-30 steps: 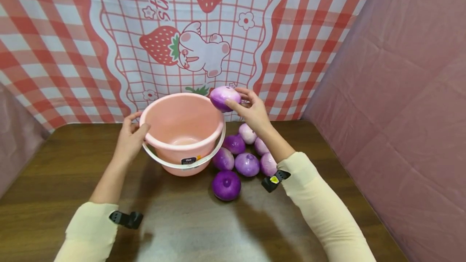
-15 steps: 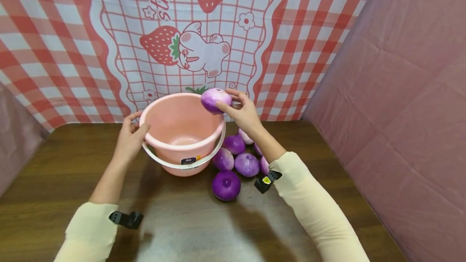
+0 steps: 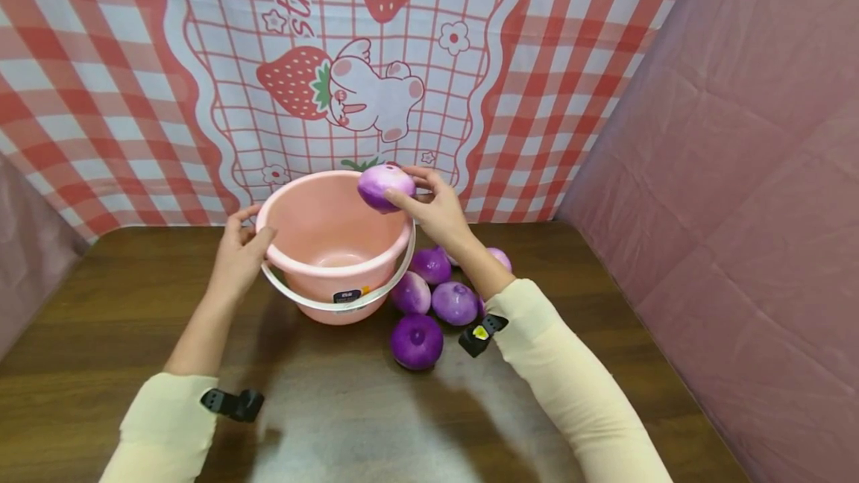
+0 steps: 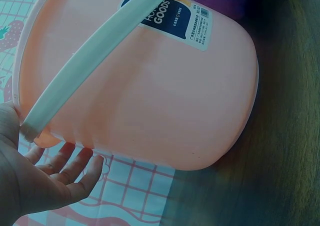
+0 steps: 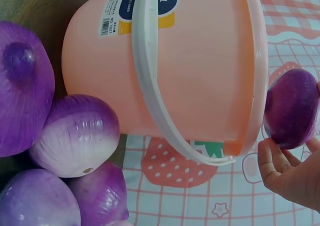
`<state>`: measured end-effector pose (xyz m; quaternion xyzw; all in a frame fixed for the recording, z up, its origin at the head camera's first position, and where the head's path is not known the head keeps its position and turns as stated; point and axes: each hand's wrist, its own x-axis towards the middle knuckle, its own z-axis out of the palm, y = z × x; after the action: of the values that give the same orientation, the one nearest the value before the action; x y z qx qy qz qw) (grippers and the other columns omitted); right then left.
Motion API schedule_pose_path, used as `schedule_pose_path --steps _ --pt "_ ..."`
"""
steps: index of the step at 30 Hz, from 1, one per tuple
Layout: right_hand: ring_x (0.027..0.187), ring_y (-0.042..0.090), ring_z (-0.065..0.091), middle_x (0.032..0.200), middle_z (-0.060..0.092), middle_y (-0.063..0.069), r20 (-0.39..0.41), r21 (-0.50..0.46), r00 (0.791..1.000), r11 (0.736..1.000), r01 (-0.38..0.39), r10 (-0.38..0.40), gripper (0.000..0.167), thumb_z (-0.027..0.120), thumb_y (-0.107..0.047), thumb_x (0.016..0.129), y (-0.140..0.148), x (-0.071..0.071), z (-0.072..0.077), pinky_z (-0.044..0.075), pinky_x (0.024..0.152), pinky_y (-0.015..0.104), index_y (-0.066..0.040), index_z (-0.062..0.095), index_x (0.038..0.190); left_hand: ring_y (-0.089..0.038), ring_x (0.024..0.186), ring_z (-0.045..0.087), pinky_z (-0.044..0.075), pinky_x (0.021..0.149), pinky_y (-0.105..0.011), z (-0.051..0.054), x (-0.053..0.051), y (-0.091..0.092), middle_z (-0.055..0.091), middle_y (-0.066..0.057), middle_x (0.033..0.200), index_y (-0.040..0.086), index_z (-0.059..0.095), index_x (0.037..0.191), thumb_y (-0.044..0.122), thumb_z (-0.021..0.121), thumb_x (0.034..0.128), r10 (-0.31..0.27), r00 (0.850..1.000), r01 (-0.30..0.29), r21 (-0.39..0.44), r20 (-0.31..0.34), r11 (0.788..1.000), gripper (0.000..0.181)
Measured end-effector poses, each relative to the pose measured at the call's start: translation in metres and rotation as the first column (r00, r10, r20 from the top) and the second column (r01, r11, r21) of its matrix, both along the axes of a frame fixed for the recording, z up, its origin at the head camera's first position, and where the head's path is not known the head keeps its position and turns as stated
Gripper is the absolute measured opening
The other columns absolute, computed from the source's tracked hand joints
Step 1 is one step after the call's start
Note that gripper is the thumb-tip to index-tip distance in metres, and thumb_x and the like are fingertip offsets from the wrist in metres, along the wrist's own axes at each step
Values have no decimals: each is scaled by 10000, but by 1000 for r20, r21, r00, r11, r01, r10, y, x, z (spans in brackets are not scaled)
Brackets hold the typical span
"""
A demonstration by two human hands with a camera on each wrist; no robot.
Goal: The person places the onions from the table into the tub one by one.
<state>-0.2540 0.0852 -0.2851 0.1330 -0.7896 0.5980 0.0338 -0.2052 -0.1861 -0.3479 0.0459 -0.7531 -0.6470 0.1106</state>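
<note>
A pink plastic bucket [image 3: 335,222] stands on the table, its white handle [image 3: 349,305] hanging down at the front. My left hand [image 3: 238,252] grips the rim on the left side, thumb over the edge and fingers outside, as the left wrist view shows [image 4: 50,181]. Between the thumb and fingers of my right hand [image 3: 439,211] is a purple onion [image 3: 385,187], held above the right part of the bucket's rim. The right wrist view shows this onion [image 5: 292,108] just beyond the rim. Inside the bucket, the visible bottom is bare.
Several purple onions lie right of the bucket, some partly hidden by my right forearm. The nearest is a dark purple onion [image 3: 417,342]. Behind the wooden table [image 3: 322,408] hangs a red checked strawberry cloth [image 3: 550,80]; a pink cloth [image 3: 725,170] hangs on the right.
My right hand has moved left with the onion, from beside the bucket's right rim to above it. My left hand stays on the rim, and the bucket has not moved.
</note>
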Motion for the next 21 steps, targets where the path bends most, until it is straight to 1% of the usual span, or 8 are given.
schedule_pose_path --steps 4,7,14,21 --pt "1034 238 617 1293 550 81 -4 20 1000 1000 -4 4 542 725 -305 806 -3 0 0 581 821 331 -178 523 1293 52 650 518 519 600 -96 0 0 0 495 -42 1028 66 276 1422 181 457 937 8 1000 -8 -1 10 1000 530" --pt "1027 239 621 1285 559 82 -15 24 1000 1000 -5 5 537 725 -295 807 -6 -1 -1 578 821 314 -168 527 1289 58 650 518 519 602 -94 0 0 0 492 -75 1053 76 276 1427 175 454 941 12 1000 -12 3 16 1000 527" --pt "1029 236 621 1273 563 84 -23 15 1000 1000 -10 11 538 732 -284 804 -13 -1 -2 570 844 285 -163 534 1288 45 667 531 527 610 -97 1 0 1 489 -70 1049 52 277 1419 169 449 935 4 1000 -4 -1 2 1000 527" --pt "1013 235 613 1263 568 91 -29 24 999 999 -29 29 544 733 -275 804 -20 0 -2 564 848 277 -152 525 1292 46 663 534 529 603 -101 1 1 1 495 -7 987 36 278 1411 180 457 930 -1 1000 0 -6 -12 1000 533"
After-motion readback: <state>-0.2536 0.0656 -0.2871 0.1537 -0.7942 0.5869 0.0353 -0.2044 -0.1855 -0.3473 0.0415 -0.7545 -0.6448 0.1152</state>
